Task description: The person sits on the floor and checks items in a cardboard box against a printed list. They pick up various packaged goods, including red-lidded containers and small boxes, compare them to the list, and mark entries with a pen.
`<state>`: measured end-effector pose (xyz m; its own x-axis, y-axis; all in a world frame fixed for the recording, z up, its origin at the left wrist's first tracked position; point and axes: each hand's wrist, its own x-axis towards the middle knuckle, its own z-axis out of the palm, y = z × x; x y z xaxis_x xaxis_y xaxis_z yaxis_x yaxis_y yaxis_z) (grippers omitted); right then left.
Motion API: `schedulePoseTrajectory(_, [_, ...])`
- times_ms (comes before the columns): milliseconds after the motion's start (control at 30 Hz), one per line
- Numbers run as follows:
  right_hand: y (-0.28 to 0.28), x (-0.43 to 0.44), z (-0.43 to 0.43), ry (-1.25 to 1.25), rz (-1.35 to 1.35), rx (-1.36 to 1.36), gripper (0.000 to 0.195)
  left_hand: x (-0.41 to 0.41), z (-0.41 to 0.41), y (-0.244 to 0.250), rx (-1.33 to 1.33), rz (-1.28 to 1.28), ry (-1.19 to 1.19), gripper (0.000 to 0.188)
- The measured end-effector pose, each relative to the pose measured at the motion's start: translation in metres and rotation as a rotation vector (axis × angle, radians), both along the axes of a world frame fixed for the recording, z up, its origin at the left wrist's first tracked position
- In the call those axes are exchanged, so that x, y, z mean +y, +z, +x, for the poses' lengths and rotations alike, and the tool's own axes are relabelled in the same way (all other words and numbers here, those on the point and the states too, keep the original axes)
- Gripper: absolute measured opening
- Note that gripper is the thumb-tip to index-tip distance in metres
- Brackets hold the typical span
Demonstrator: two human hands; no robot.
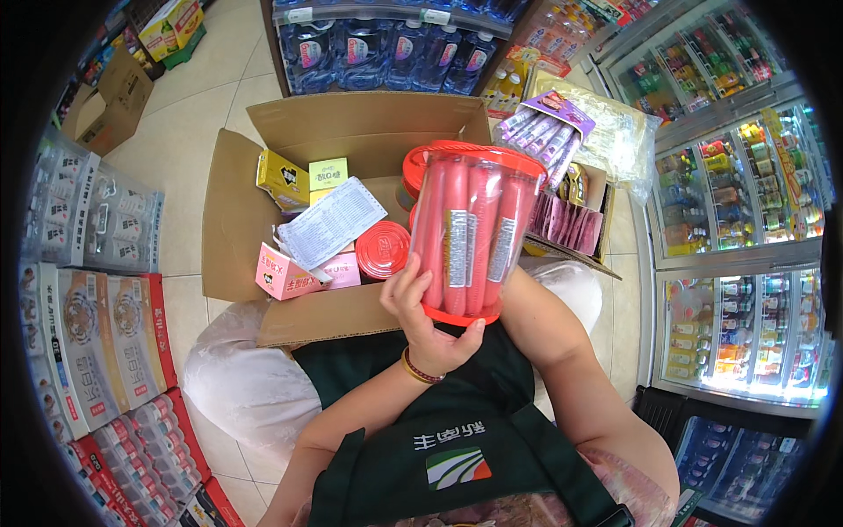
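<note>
A clear plastic jar (471, 230) of pink wrapped sticks, with a red lid and red base, is held up over the right side of an open cardboard box (316, 323). My left hand (428, 316) grips its lower part, fingers on the side and thumb near the base. The right forearm reaches up behind the jar, which hides my right hand. Inside the box are a printed paper sheet (334, 221), a yellow carton (283, 179), a pink carton (286, 271) and a red-lidded container (382, 250). More red-lidded containers are partly hidden behind the jar.
At the right, a second box (602, 230) holds pink packets (565, 222), with a pack of purple-wrapped sticks (540, 135) above it. Shelves of blue-tinted bottles (362, 53) stand ahead. Glass-door drink coolers (724, 184) line the right; stacked drink packs (105, 336) line the left.
</note>
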<state>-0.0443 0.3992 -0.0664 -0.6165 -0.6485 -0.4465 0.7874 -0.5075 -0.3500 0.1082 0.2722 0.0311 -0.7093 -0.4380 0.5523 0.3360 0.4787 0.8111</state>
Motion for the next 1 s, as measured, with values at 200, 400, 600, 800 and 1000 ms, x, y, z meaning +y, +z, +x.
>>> schedulePoseTrajectory(200, [0.001,-0.017,-0.004,-0.010,-0.081,0.001,0.040,-0.008,-0.006,0.000,0.031,0.023,0.003,0.078])
schedulePoseTrajectory(400, [0.008,-0.041,-0.016,0.010,-0.165,0.027,0.040,-0.035,-0.019,-0.001,0.072,0.101,-0.024,0.063])
schedulePoseTrajectory(600, [0.065,-0.073,0.002,0.047,-0.021,0.234,0.038,-0.083,-0.031,0.005,0.043,0.323,-0.139,0.046])
schedulePoseTrajectory(800, [0.074,-0.092,0.017,0.182,-0.038,0.150,0.040,-0.127,-0.032,-0.004,0.026,0.517,-0.297,0.033])
schedulePoseTrajectory(1000, [0.070,-0.092,0.018,0.188,-0.044,0.115,0.043,-0.136,-0.031,-0.008,0.040,0.389,-0.342,0.033])
